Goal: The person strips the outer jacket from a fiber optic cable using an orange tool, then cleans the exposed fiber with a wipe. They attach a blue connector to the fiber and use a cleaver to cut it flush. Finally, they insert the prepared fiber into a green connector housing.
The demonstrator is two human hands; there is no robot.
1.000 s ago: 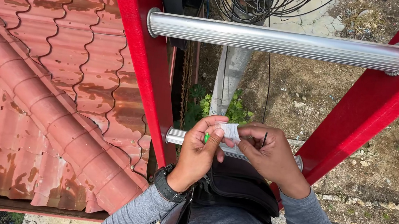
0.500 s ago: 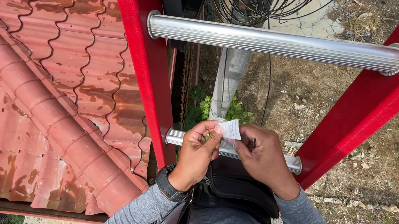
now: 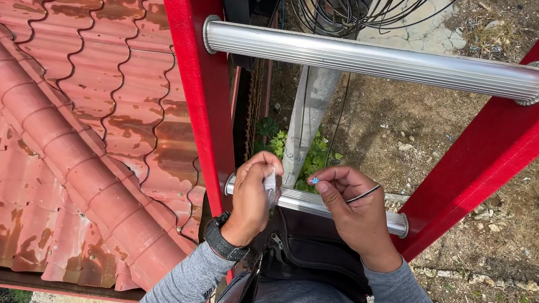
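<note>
From my remote seat I start at the fingertips: the left hand (image 3: 252,193) is curled shut, its thumb and forefinger pinching a small white, crumpled piece (image 3: 270,187) (a wipe or a scrap of wrapper, I cannot tell which) that stands upright just above the lower rung (image 3: 337,208). The right hand (image 3: 356,212) is also closed, its thumb and forefinger nipping a tiny blue-tipped connector (image 3: 314,179), from which a thin dark cable (image 3: 364,194) loops back over the knuckles. The two hands sit close together but apart, the white piece and the blue tip facing each other across a narrow gap, both over the left half of that lower rung and near the ladder's left rail (image 3: 193,75). A black watch (image 3: 224,241) rings the left wrist, and grey sleeves (image 3: 186,287) run back toward the bottom edge of the view, where a black pouch (image 3: 312,254) hangs at my waist between the forearms. Farther out, the ribbed aluminium upper rung (image 3: 375,58) spans from the left rail to the right rail (image 3: 508,131), both rails red. Behind the rungs a grey pole (image 3: 307,118) rises past green weeds (image 3: 313,156), with a coil of black wires (image 3: 347,5) at the top edge. To the left lies a rusty red tiled roof (image 3: 50,113); to the right, bare stony ground (image 3: 407,133) far below.
</note>
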